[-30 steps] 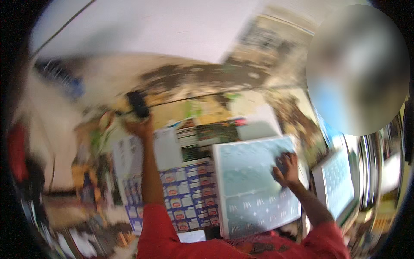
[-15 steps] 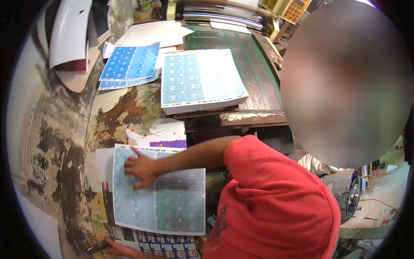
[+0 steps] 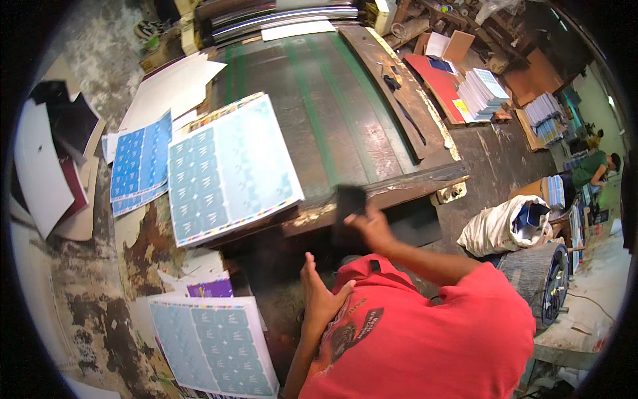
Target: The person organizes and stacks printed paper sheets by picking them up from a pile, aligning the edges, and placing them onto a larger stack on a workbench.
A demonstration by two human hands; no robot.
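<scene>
At table edge, I see right hand [image 3: 372, 226] clamped round a dark block [image 3: 349, 199], blurred, raised over the rim as if mid-stroke. Left hand [image 3: 319, 296] hangs open, empty, close to chest. Printed sheet stack [image 3: 229, 166] lies flat on table [image 3: 345, 113], left of block.

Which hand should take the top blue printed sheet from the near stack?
Left, likely: the left hand is open, empty and nearer that sheet stack; the right hand grips a dark object up at the table edge.
</scene>
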